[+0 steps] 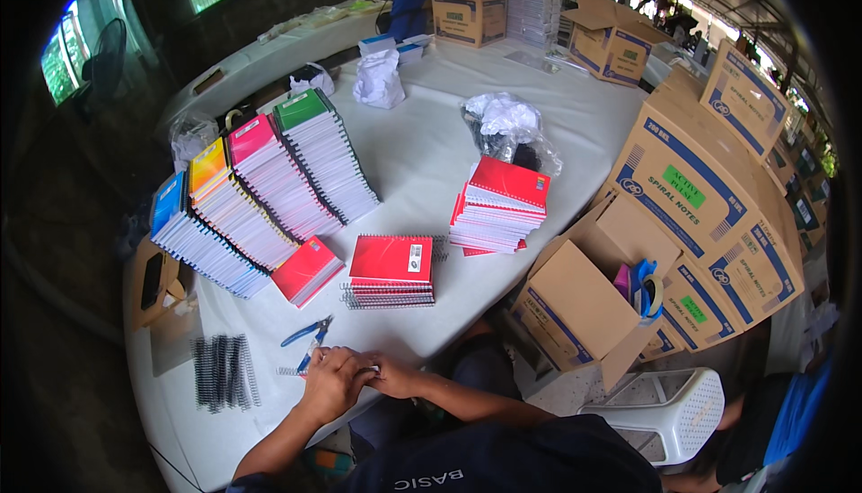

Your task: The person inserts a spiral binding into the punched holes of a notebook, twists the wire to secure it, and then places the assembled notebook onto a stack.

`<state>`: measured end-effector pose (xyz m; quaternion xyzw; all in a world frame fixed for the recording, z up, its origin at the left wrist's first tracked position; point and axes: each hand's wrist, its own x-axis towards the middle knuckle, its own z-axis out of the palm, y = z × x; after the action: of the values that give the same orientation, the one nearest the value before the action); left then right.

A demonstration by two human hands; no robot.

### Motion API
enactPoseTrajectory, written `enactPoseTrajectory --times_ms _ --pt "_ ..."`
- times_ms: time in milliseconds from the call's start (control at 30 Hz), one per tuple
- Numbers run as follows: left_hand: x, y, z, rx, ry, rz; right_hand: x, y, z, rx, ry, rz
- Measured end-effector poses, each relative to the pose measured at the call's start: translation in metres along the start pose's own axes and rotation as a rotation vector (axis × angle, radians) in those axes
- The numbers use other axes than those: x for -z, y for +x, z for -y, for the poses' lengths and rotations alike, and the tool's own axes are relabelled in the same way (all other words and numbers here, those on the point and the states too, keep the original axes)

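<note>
At the table's near edge, my left hand point(329, 380) and my right hand point(393, 378) meet with fingers closed. A grey spiral binding coil point(289, 371) pokes out from under my left hand, beside a sliver of red. A small white bit shows at my right fingertips; the rest of what they grip is hidden. Just beyond my left hand lie blue-handled pliers point(303, 332), partly covered. Several loose black coils point(222, 372) lie to the left. Ahead is a stack of red spiral notebooks point(386, 259), with a smaller red stack point(308, 270) beside it.
Tall notebook stacks in blue point(168, 201), yellow point(208, 165), pink point(251, 136) and green point(303, 109) stand at left. Another red stack point(509, 181) sits right, before crumpled plastic point(507, 120). An open carton point(575, 300), stacked cartons point(691, 188) and a white stool point(682, 412) are rightward.
</note>
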<state>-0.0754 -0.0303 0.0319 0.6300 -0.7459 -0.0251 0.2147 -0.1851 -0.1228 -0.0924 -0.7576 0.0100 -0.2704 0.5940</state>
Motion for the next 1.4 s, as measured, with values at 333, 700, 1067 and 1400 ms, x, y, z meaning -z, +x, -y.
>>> enactPoseTrajectory --times_ms 333,700,1067,1400 --pt "0.007 0.007 -0.003 -0.029 0.128 0.052 0.005 -0.001 0.017 -0.080 0.076 0.031" --pt "0.005 0.003 -0.007 0.005 0.076 0.047 -0.002 -0.005 0.001 -0.005 -0.066 -0.034" --pt "0.011 0.008 -0.007 -0.022 0.107 0.065 0.001 -0.004 0.009 -0.059 0.024 -0.020" --pt "0.010 0.009 -0.007 -0.013 0.050 0.027 0.006 -0.002 0.021 -0.010 0.027 -0.040"
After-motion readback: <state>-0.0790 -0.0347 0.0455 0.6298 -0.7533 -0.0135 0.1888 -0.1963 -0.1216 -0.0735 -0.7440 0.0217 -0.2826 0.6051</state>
